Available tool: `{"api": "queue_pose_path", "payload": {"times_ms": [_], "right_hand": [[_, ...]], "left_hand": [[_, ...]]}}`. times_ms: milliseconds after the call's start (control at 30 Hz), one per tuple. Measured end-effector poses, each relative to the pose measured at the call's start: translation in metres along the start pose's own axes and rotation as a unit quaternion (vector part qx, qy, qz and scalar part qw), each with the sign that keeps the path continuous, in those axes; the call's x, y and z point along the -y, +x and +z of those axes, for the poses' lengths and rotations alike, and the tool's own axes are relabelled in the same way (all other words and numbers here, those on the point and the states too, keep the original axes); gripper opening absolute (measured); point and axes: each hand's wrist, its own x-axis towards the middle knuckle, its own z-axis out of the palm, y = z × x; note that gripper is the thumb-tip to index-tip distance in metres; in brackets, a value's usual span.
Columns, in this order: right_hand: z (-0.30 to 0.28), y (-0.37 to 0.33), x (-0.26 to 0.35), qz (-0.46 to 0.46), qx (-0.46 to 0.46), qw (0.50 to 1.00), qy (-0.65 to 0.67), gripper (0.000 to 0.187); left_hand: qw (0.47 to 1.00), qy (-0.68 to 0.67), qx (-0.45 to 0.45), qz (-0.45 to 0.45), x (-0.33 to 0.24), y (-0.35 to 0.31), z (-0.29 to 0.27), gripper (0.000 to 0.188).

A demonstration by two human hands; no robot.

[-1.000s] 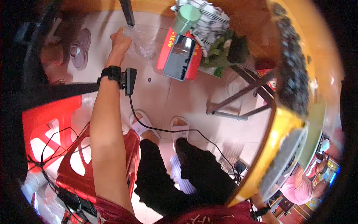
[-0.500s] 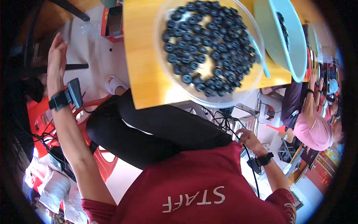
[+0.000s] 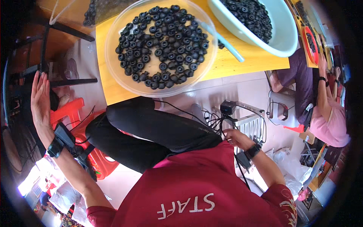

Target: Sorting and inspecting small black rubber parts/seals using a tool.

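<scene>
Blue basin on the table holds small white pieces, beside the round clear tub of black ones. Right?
No: the head view shows small black pieces in the blue basin, not white ones. It does stand on the table, beside the round clear tub of black ones.

Left hand (image 3: pixel 41 100) stretched out flat, right hand (image 3: pixel 237 138) closer in, half-curled

White capital letters (image 3: pixel 196 203) stand upside down across the front of the wearer's maroon shirt (image 3: pixel 189 179).
</scene>
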Motion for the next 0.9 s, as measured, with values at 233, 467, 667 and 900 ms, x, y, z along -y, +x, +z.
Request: {"api": "queue_pose_path", "payload": {"times_ms": [233, 467, 667, 900], "right_hand": [[-0.022, 0.092, -0.003, 0.105, 0.096, 0.978, 0.151, 0.021], [0.004, 0.064, 0.015, 0.145, 0.065, 0.987, 0.035, 0.028], [-0.004, 0.064, 0.095, -0.235, -0.194, 0.708, -0.637, 0.026], [-0.051, 0.165, 0.092, -0.084, -0.202, 0.68, -0.7, 0.087]], "left_hand": [[1.0, -0.01, -0.003, 0.011, -0.032, -0.026, 0.015, 0.06], [0.999, -0.033, 0.008, 0.003, -0.03, -0.038, 0.021, 0.064], [0.999, -0.046, -0.002, -0.016, -0.027, -0.035, 0.011, 0.064], [0.996, -0.083, 0.0, -0.032, -0.028, -0.03, 0.002, 0.065]]}}
